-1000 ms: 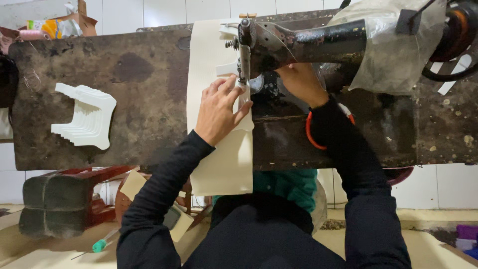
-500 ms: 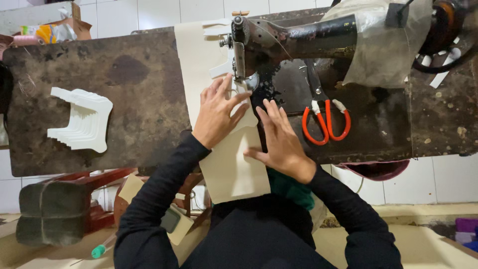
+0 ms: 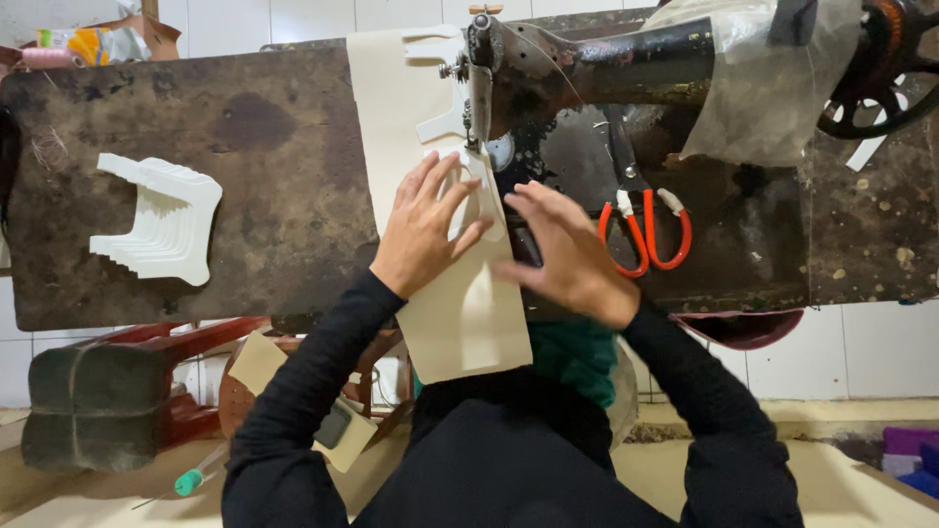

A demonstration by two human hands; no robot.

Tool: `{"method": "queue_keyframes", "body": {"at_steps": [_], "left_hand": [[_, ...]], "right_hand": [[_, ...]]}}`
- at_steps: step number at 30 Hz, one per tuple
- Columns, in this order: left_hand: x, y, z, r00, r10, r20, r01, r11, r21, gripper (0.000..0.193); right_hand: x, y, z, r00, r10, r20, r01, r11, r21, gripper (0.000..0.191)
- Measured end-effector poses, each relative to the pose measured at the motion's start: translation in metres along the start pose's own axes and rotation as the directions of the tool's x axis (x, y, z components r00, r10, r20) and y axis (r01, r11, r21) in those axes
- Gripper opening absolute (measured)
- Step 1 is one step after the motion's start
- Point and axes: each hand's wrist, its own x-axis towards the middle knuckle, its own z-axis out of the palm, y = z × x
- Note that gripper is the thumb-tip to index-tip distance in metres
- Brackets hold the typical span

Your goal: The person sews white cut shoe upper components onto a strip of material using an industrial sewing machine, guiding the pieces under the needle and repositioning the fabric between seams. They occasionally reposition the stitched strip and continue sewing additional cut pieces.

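A long cream strip of material [image 3: 391, 108] lies across the dark worn table [image 3: 284, 196] and passes under the needle of a black sewing machine [image 3: 597, 68]. My left hand [image 3: 423, 227] lies flat on the strip just below the needle, fingers spread over a small white cut piece [image 3: 481, 196]. My right hand [image 3: 572, 252] rests beside it at the strip's right edge, fingers apart and holding nothing. Another white cut piece [image 3: 440, 125] sits on the strip behind the needle.
A stack of white cut pieces [image 3: 161, 223] lies at the table's left. Orange-handled scissors [image 3: 641, 220] rest on the machine bed to the right. A plastic cover [image 3: 753, 88] drapes the machine's arm near the handwheel [image 3: 880, 68]. A wooden stool [image 3: 108, 391] stands below left.
My right hand came off the machine, dropped down onto the strip's lower part, then moved up beside my left hand near the needle. The scissors came into view once it moved.
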Motion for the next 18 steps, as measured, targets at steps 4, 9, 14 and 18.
{"method": "queue_keyframes", "body": {"at_steps": [4, 9, 14, 18], "left_hand": [[-0.001, 0.006, -0.003, 0.999, 0.003, -0.033, -0.002, 0.999, 0.034, 0.046], [0.010, 0.002, -0.008, 0.999, -0.045, -0.011, 0.045, 0.999, 0.013, 0.049], [0.024, -0.005, -0.005, 0.998, -0.066, 0.001, 0.066, 0.998, -0.013, 0.049], [0.035, -0.012, -0.002, 0.998, -0.051, 0.032, 0.053, 0.997, -0.061, 0.050]], "right_hand": [[0.041, 0.024, -0.015, 0.997, -0.077, 0.011, 0.077, 0.995, -0.057, 0.037], [0.079, 0.048, -0.009, 0.968, -0.246, 0.039, 0.249, 0.956, -0.156, 0.034], [0.088, 0.064, -0.004, 0.961, -0.277, 0.023, 0.277, 0.946, -0.166, 0.036], [0.087, 0.074, -0.005, 0.962, -0.271, 0.041, 0.274, 0.944, -0.182, 0.035]]}}
